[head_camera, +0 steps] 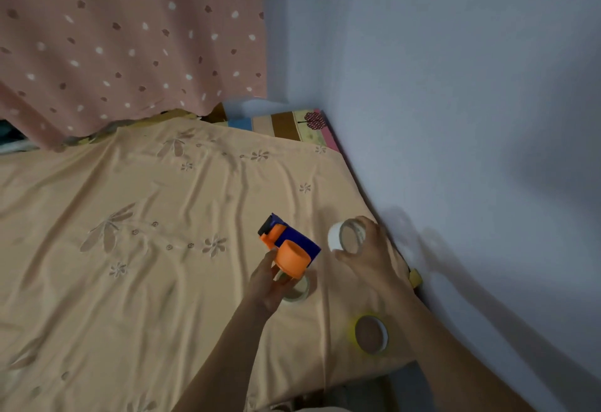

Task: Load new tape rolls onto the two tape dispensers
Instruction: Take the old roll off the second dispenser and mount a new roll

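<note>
My left hand (265, 284) holds an orange and blue tape dispenser (287, 247) above the bed, with its orange round hub facing me. To its right, my right hand (370, 255) grips a white tape roll (344, 237) by its rim, hole turned toward the dispenser. A clear tape roll (300, 289) lies flat on the sheet under my left hand, partly hidden. A yellow-edged tape roll (370, 335) lies on the sheet beneath my right forearm. A second dispenser is not visible.
The peach embroidered bedsheet (130, 232) covers the bed. A blue-grey wall (455, 119) runs along the bed's right edge. A pink spotted cloth (130, 37) hangs at the far end, over a striped mattress corner (286, 123).
</note>
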